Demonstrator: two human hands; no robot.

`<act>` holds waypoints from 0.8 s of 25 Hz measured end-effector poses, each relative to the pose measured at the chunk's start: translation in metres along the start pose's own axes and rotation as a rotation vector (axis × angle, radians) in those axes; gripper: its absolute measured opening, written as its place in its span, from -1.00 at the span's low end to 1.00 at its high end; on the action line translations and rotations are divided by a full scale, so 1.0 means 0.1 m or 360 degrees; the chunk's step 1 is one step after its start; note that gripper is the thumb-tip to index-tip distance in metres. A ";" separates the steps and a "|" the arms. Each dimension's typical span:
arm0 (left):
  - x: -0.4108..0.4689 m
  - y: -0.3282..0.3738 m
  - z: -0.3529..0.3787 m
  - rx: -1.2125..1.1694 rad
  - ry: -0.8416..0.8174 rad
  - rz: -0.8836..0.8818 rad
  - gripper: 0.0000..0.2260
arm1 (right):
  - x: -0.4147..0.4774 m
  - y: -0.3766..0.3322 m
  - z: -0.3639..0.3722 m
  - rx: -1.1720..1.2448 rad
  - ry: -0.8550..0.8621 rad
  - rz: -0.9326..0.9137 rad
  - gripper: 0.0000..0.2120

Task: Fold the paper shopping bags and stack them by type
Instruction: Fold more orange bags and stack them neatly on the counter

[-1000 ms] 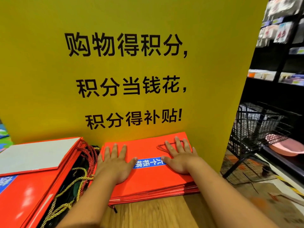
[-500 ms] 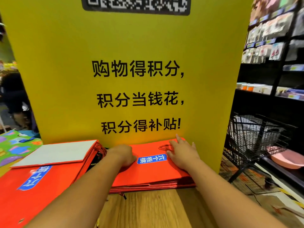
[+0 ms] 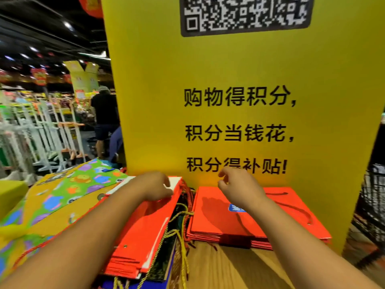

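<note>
A flat stack of folded red paper shopping bags [image 3: 270, 222] with a blue label [image 3: 234, 208] lies squared against the foot of the tall yellow sign board [image 3: 239, 69], most likely so the board acts as a backstop and keeps the edges in line. Its red cord handles are laid flat on top, which lets the next bag sit level. Just beside it on the light wooden table [image 3: 229, 268] is a looser pile of larger red paper bags [image 3: 141, 236]. Twisted gold cord handles [image 3: 179, 232] spill out between the two, and darker bags show underneath, so that pile looks not yet sorted by type.

The right hand [image 3: 239, 187] hovers above the far left part of the folded stack with fingers loosely curled, holding nothing and casting a shadow on the top bag. The left hand [image 3: 156, 187] is on the far end of the looser pile, fingers bent down at its edge by the cords. Whether it pinches the top bag or only rests there cannot be told. The folded stack is under and to the right of the right hand, and the unsorted pile runs under the left forearm toward the viewer. A sheet of bright cartoon-printed paper [image 3: 68, 190] lies further left
</note>
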State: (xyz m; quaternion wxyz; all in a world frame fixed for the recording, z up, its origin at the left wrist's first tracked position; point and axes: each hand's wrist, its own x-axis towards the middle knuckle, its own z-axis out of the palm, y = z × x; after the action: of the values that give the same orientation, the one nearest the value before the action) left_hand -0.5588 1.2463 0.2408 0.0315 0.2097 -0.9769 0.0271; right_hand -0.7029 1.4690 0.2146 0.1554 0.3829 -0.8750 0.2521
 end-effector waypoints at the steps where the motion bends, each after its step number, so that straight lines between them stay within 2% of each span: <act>1: -0.10 -0.22 0.04 0.0000 -0.0025 -0.0057 -0.63 | -0.01 -0.17 0.06 0.0017 -0.0056 -0.0040 -0.74; 4: -0.39 -0.80 0.25 -0.0029 -0.0159 -0.0253 -0.58 | -0.11 -0.66 0.27 0.0015 -0.0317 -0.0140 -0.62; 7: -0.67 -1.15 0.35 -0.0160 -0.0217 -0.0348 -0.50 | -0.20 -1.09 0.59 0.0042 -0.0578 -0.0126 -0.36; 10: -0.90 -1.36 0.38 -0.0259 -0.0199 -0.0427 -0.51 | -0.26 -1.30 0.92 0.0156 -0.0721 -0.0019 -0.08; 11: -0.97 -1.39 0.38 -0.0280 -0.0220 -0.0431 -0.52 | -0.27 -1.30 0.95 0.0270 -0.0784 0.0043 -0.11; 12: -1.03 -1.40 0.39 -0.0303 -0.0241 -0.0423 -0.53 | -0.28 -1.24 0.97 0.0439 -0.0831 0.0108 -0.24; 14: -1.12 -1.35 0.37 -0.0386 -0.0234 -0.0350 -0.59 | -0.26 -1.10 0.93 0.0764 -0.0861 0.0275 -0.65; 15: -1.16 -1.29 0.35 -0.0463 -0.0220 -0.0292 -0.62 | -0.24 -1.01 0.90 0.0851 -0.0799 0.0308 -0.74; 17: -1.20 -1.12 0.30 -0.0671 -0.0196 -0.0155 -0.69 | -0.23 -0.79 0.82 0.0943 -0.0522 0.0376 -0.83; 20: -1.22 -0.71 0.20 -0.0907 -0.0162 0.0073 -0.74 | -0.31 -0.45 0.54 0.1341 -0.0131 0.0542 -0.81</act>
State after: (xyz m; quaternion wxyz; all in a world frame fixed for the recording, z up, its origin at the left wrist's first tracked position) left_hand -0.4200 1.2300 0.2145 0.0396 0.1714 -0.9499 -0.2583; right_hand -0.6528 1.4310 0.1706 -0.0926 0.2731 -0.7522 0.5925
